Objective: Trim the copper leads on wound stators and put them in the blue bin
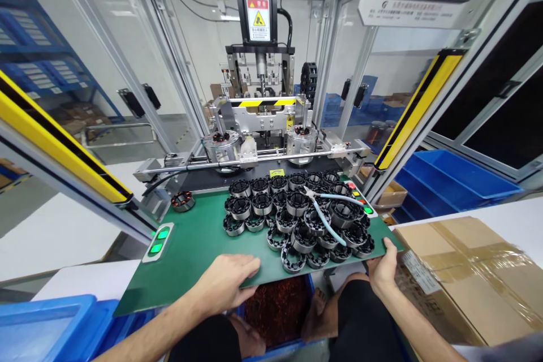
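My left hand (231,283) is at the front edge of the green tabletop (190,257), fingers on top and thumb below the edge. At the tabletop's right front corner, my right hand (384,267) grips the edge with the thumb on top and the other fingers underneath. Between them sits a heap of black-and-metal stator cores (304,236), stacked in places. Cutting pliers (326,218) with light blue handles lie open across the heap. One stator with copper windings (182,201) stands apart at the back left.
Behind the tabletop is a machine with two round metal fixtures (223,148), each holding a wound stator. Green buttons (159,241) are at the left. A cardboard box (470,271) stands at the right, blue trays (46,317) at the left. A blue bin of copper scraps (278,311) is below.
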The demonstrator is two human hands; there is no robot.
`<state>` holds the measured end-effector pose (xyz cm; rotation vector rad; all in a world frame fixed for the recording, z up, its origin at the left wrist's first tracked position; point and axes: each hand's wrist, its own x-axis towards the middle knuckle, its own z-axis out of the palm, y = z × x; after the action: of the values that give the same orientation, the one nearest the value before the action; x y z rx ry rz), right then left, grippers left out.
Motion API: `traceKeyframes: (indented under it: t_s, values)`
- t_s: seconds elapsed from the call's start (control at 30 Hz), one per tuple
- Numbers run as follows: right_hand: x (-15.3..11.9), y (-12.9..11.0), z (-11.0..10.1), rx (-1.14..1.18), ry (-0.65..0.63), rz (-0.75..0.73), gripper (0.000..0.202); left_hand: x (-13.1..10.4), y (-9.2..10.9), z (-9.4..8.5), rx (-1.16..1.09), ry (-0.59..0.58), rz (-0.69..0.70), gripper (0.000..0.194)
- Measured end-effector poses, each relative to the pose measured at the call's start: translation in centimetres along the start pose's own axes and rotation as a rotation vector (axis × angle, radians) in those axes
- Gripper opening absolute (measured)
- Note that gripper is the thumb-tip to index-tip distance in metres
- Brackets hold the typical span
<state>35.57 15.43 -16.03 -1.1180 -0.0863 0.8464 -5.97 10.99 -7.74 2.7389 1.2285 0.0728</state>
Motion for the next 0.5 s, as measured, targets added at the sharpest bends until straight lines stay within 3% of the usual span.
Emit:
traceKeyframes:
  t_s: [0.5]
  values:
    - [0.63,0.45,-0.26,-0.037,0.006,-0.043,0.054,0.02,0.19,-0.17,-0.012,-0.015,-0.006,0.029]
